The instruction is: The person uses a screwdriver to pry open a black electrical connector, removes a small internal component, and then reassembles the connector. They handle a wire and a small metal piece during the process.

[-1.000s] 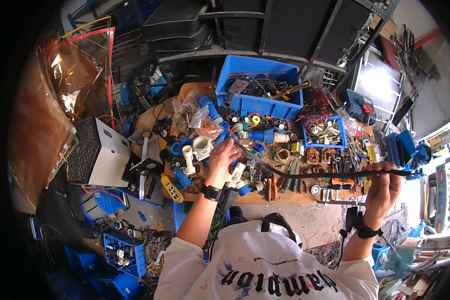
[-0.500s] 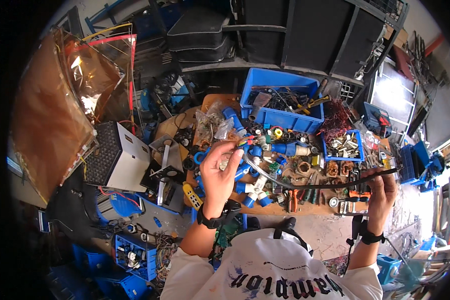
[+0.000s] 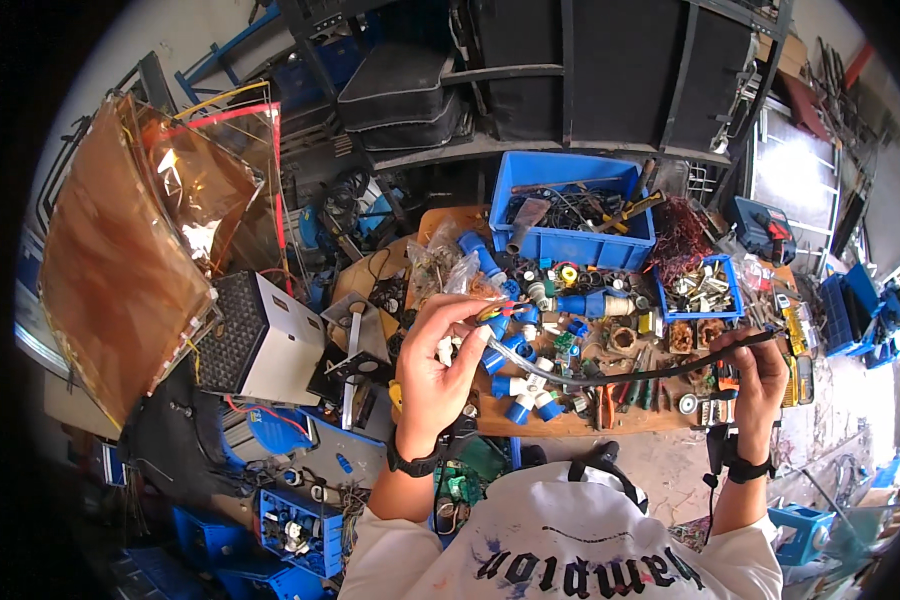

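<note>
- We look down from a head camera at our own two hands, raised above a cluttered wooden desk [image 3: 530,425] in a workshop.
- Our left hand [image 3: 438,360] is curled closed, thumb and fingertips pinching one end of a long black cable [image 3: 610,378], where short coloured wire tips, red and yellow among them, stick out.
- Our right hand [image 3: 760,375] is closed around the other end of the same cable, to the right of the left hand and well apart from it.
- The cable hangs between the two hands in a shallow sag, above the desk and not touching it.
- Judging how to handle it well: we would keep the right hand's grip firm and the line lightly taut, so the left fingertips can work the bare wire tips without the cable twisting or snagging on parts below.
- Counting: one cable, two hands, a dark wristband on each wrist.
- Beyond the cable, at the desk's far edge, sits one large blue bin [image 3: 570,210] of tools and wires; one small blue tray [image 3: 705,290] of metal parts sits right of it.
- Under the cable lie many blue and white plugs [image 3: 525,395], too many to count surely.
- Left of the desk stands one white perforated metal box [image 3: 265,345].
</note>
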Demonstrator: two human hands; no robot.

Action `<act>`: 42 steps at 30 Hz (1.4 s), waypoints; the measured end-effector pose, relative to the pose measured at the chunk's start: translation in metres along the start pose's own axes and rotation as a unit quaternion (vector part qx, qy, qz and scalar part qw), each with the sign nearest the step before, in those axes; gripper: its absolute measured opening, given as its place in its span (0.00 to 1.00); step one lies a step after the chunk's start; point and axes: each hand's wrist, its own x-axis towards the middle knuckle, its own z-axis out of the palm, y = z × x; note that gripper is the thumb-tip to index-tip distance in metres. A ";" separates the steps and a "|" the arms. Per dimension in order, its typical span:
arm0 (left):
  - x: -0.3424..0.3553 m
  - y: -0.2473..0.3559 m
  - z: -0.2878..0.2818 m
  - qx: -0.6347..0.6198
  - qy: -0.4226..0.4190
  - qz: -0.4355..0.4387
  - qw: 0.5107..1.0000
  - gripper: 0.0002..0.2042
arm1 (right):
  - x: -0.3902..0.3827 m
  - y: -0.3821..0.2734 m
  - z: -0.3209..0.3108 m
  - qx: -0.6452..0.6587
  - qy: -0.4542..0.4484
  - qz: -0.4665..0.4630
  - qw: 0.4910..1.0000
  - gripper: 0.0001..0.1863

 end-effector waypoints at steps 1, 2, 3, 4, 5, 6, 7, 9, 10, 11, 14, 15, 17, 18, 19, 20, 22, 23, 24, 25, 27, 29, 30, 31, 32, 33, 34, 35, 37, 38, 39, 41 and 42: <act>0.002 0.000 -0.001 -0.012 -0.013 -0.013 1.000 0.11 | -0.001 0.001 0.000 -0.003 0.004 -0.003 1.000 0.07; 0.004 0.002 -0.003 -0.028 -0.034 -0.031 0.999 0.10 | -0.002 0.002 0.000 -0.006 0.008 -0.005 1.000 0.07; 0.006 0.002 -0.005 -0.016 -0.049 -0.044 0.998 0.11 | -0.003 0.002 0.000 -0.008 0.012 -0.007 1.000 0.07; 0.008 0.002 -0.007 -0.004 -0.063 -0.056 0.996 0.11 | -0.003 0.002 -0.002 -0.015 0.011 -0.007 1.000 0.07; 0.010 0.003 -0.007 0.009 -0.078 -0.069 0.995 0.12 | -0.004 0.002 -0.004 -0.022 0.011 -0.007 1.000 0.07; 0.012 0.007 -0.006 0.004 -0.088 -0.069 0.994 0.13 | -0.004 0.001 -0.005 -0.029 0.011 -0.007 0.999 0.07; 0.014 0.007 -0.006 0.002 -0.112 -0.070 0.991 0.13 | -0.005 0.000 -0.006 -0.035 0.015 -0.009 0.999 0.07; 0.017 0.003 -0.011 -0.002 -0.158 -0.072 0.985 0.14 | -0.006 -0.002 -0.006 -0.048 0.023 -0.013 0.998 0.08; 0.018 0.001 -0.012 -0.041 -0.169 -0.096 0.980 0.14 | -0.006 -0.002 -0.005 -0.038 0.036 -0.017 0.998 0.08; 0.021 -0.002 -0.013 -0.079 -0.180 -0.120 0.973 0.14 | -0.007 0.000 -0.007 -0.035 0.046 -0.016 0.998 0.08; 0.029 -0.003 -0.015 -0.135 -0.220 -0.159 0.953 0.15 | -0.009 0.003 -0.012 -0.013 0.067 -0.017 0.998 0.08; 0.031 -0.002 -0.017 -0.143 -0.233 -0.168 0.947 0.15 | -0.010 0.003 -0.012 -0.014 0.073 -0.017 0.997 0.08; 0.036 -0.003 -0.019 -0.147 -0.250 -0.170 0.942 0.15 | -0.011 0.002 -0.012 -0.017 0.083 -0.016 0.996 0.08; 0.038 -0.004 -0.020 -0.149 -0.258 -0.171 0.939 0.15 | -0.012 0.002 -0.013 -0.014 0.086 -0.017 0.996 0.08; 0.039 -0.004 -0.020 -0.152 -0.266 -0.172 0.936 0.15 | -0.012 0.002 -0.013 -0.011 0.088 -0.017 0.996 0.08; 0.040 -0.002 -0.020 -0.151 -0.263 -0.177 0.936 0.14 | -0.012 0.002 -0.013 -0.007 0.090 -0.018 0.996 0.08; 0.041 0.004 -0.018 -0.154 -0.259 -0.188 0.935 0.14 | -0.014 0.003 -0.015 -0.017 0.092 -0.015 0.995 0.09; 0.043 0.004 -0.017 -0.155 -0.264 -0.185 0.934 0.13 | -0.015 0.004 -0.016 -0.021 0.093 -0.014 0.995 0.09; 0.044 0.005 -0.017 -0.155 -0.269 -0.183 0.933 0.13 | -0.015 0.003 -0.016 -0.013 0.091 -0.016 0.996 0.09; 0.045 0.005 -0.017 -0.156 -0.273 -0.182 0.932 0.12 | -0.015 0.003 -0.016 -0.005 0.089 -0.018 0.996 0.09; 0.049 0.002 -0.016 -0.147 -0.278 -0.189 0.930 0.10 | -0.015 0.004 -0.016 -0.002 0.087 -0.019 0.996 0.10; 0.050 0.000 -0.017 -0.146 -0.276 -0.189 0.931 0.09 | -0.016 0.006 -0.017 -0.010 0.086 -0.018 0.996 0.10; 0.049 -0.001 -0.017 -0.152 -0.272 -0.186 0.932 0.08 | -0.016 0.006 -0.016 -0.005 0.085 -0.014 0.996 0.10; 0.048 -0.002 -0.017 -0.157 -0.268 -0.182 0.933 0.07 | -0.016 0.006 -0.016 -0.003 0.084 -0.013 0.996 0.10; 0.047 -0.003 -0.017 -0.163 -0.254 -0.185 0.935 0.07 | -0.017 0.006 -0.016 -0.002 0.083 -0.011 0.996 0.10; 0.046 -0.003 -0.017 -0.167 -0.240 -0.187 0.938 0.06 | -0.016 0.005 -0.015 0.000 0.082 -0.010 0.997 0.10; 0.045 -0.003 -0.016 -0.172 -0.225 -0.189 0.940 0.06 | -0.017 0.004 -0.016 -0.020 0.081 -0.001 0.996 0.10; 0.044 -0.003 -0.016 -0.179 -0.213 -0.188 0.942 0.06 | -0.018 0.005 -0.015 -0.012 0.083 0.002 0.996 0.10; 0.042 -0.002 -0.015 -0.193 -0.188 -0.185 0.945 0.07 | -0.018 0.007 -0.014 0.005 0.086 0.007 0.996 0.10; 0.040 -0.002 -0.015 -0.202 -0.177 -0.184 0.945 0.07 | -0.018 0.007 -0.014 -0.004 0.088 0.014 0.996 0.09; 0.039 -0.003 -0.014 -0.213 -0.167 -0.183 0.945 0.08 | -0.018 0.008 -0.014 -0.002 0.085 0.015 0.996 0.09; 0.037 -0.003 -0.014 -0.222 -0.149 -0.182 0.946 0.08 | -0.018 0.009 -0.016 0.001 0.080 0.017 0.997 0.09; 0.037 -0.003 -0.013 -0.222 -0.141 -0.183 0.947 0.08 | -0.017 0.012 -0.017 0.007 0.078 0.010 0.997 0.09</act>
